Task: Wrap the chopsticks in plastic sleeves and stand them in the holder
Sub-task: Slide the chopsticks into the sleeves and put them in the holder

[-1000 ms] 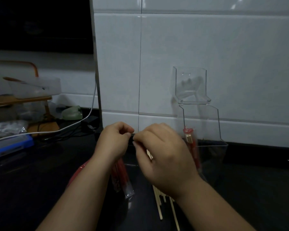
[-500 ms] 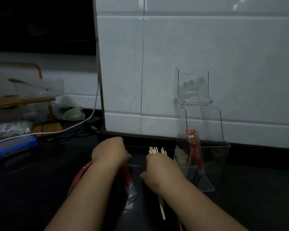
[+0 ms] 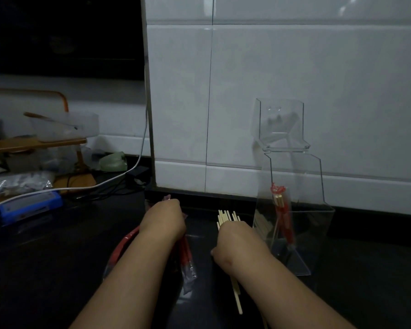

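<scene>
**Fig.** Both hands down on the stock, at the start of a pick.

- **L hand** (image 3: 163, 219): knuckles up, sits on the far end of the plastic sleeves (image 3: 186, 260). The red-printed bundle trails back under its wrist. Fingers are tucked beneath the palm, so cannot tell if it pinches a sleeve or only rests there.
- **R hand** (image 3: 233, 236): covers the bare chopsticks (image 3: 228, 216). Tips fan out just beyond its knuckles and the other ends run back under the forearm. Only the thumb shows, at the inner edge, so grip state is not readable either.
- **Change vs. 1 s ago:** the hands were raised & touching, working sth small between the fingertips. They have since parted and dropped, L to the sleeves, R to the sticks.
- **Unchanged:** one wrapped pair (image 3: 282, 214) stands inside the clear holder (image 3: 318, 224), just outboard of the R hand.
- **Reading:** prob. a fresh cycle is starting, i.e. take a sleeve, take a pair. Judging by the pile of bare sticks, most of the task remains.
- **Farther out:** a white cable (image 3: 119, 179) and a blue box (image 3: 31, 205) lie well beyond the L hand's outer side.
</scene>
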`<state>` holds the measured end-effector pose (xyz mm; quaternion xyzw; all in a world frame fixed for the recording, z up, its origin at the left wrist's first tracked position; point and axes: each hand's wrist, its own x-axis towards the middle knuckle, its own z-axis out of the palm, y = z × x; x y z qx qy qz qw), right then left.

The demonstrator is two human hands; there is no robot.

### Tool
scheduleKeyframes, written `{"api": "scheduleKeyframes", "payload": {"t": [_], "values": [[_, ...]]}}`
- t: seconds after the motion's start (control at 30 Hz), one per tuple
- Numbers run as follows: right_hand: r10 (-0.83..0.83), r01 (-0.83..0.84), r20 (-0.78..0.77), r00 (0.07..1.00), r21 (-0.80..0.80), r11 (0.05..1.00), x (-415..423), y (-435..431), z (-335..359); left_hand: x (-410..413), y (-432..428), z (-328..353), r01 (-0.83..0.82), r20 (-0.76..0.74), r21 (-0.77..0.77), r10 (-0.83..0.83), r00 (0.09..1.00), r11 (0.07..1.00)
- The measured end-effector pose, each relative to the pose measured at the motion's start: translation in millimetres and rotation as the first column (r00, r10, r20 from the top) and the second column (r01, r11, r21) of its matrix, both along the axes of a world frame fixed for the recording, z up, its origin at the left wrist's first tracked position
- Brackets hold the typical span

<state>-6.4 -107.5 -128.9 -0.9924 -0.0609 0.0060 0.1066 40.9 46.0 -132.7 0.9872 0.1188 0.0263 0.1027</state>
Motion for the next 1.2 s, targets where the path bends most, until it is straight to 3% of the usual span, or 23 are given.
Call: {"api": "scheduleKeyframes", "payload": {"t": [0.33, 0.77, 1.2], "values": [[0.012, -0.013, -0.034, 0.999, -0.039, 0.999, -2.4, 0.7, 3.4, -5.9, -1.8, 5.4, -0.054, 0.081, -0.090, 0.061, 0.995, 0.995], [0.023, -0.026, -0.078, 0.997, -0.027, 0.999, 0.9, 4.3, 2.6, -12.7, -7.4, 8.8, -0.065, 0.049, -0.018, 0.065, 0.997, 0.998], [0.050, -0.085, 0.166, 0.985, 0.208, 0.974, -8.8, -0.9, 16.9, -4.2, -5.6, 1.7, -0.054, 0.030, -0.019, 0.054, 0.998, 0.998]]}}
